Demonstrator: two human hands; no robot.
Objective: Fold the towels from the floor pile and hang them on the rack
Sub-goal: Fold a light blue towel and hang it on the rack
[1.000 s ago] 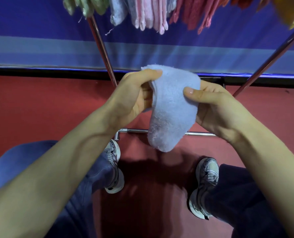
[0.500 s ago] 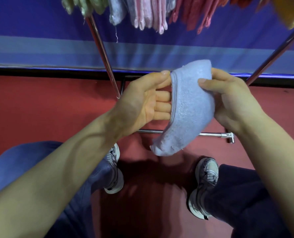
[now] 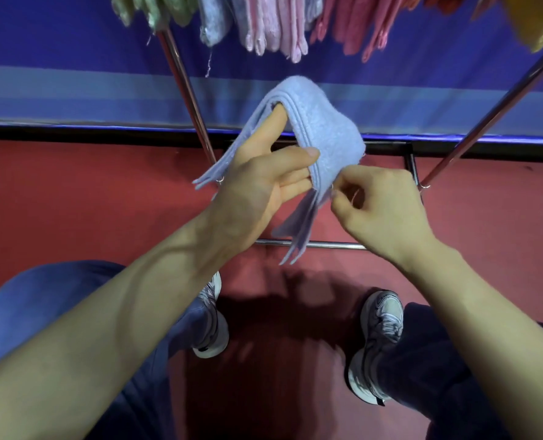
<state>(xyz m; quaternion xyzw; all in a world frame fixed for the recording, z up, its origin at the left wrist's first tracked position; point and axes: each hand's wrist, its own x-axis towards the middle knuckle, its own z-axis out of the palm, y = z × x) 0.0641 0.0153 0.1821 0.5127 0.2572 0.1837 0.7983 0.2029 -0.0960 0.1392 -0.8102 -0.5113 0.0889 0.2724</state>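
Note:
A folded light-blue towel [image 3: 324, 122] is draped over the raised forefinger of my left hand [image 3: 264, 182], and that hand's thumb presses the towel's right side. Its loose layers hang down on both sides of the finger. My right hand [image 3: 381, 204] pinches the towel's lower right edge between thumb and fingertips. The metal rack [image 3: 187, 90] stands in front of me, its legs slanting up to a top rail hung with green, blue, pink and red towels [image 3: 273, 23]. No floor pile is in view.
The rack's low crossbar [image 3: 327, 245] runs along the red floor [image 3: 73, 201] just ahead of my two shoes [image 3: 378, 341]. A blue wall [image 3: 57, 74] with a paler stripe rises behind the rack. An orange towel [image 3: 536, 20] hangs at the top right.
My left forefinger has slipped under the towel's fold and lifted it, so the layers now hang on both sides. My right hand has dropped from the towel's side to pinch its lower edge.

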